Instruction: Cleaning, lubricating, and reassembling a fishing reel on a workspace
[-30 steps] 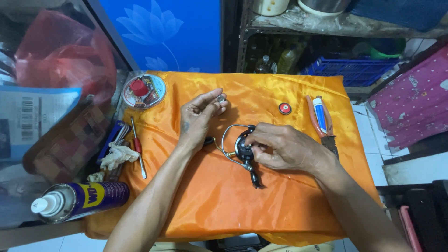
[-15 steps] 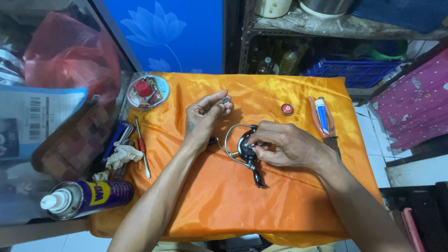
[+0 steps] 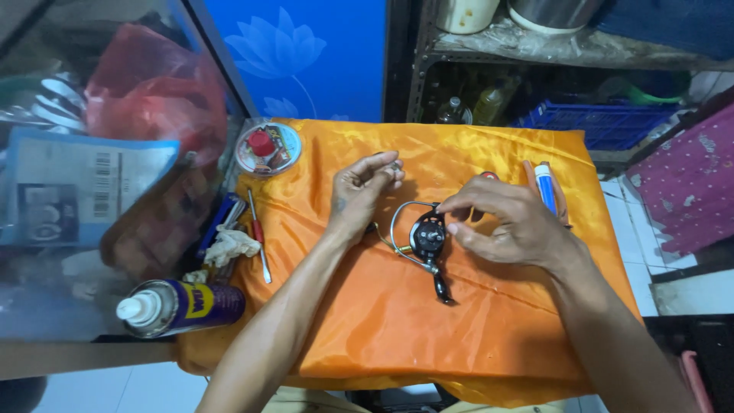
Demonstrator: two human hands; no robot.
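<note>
A small fix-it workshop — an orange cloth covers the work table, with a screwdriver and a spray can left of it, cluttered metal shelves behind.

Orange satin cloth covers the whole work surface, kinda wrinkly. Off its left edge there's a blue and yellow spray can lying on its side, white nozzle pointing left. Near it, a crumpled white rag and a red-handled screwdriver lying roughly straight up and down the cloth edge. Round clear container with a red cap inside sits at the top left corner. On the right side, a blue and white tube lies on the cloth. Behind: blue panel with a lotus print, metal shelf, blue plastic crate, 2 bottles. Red plastic bag far left.
</note>
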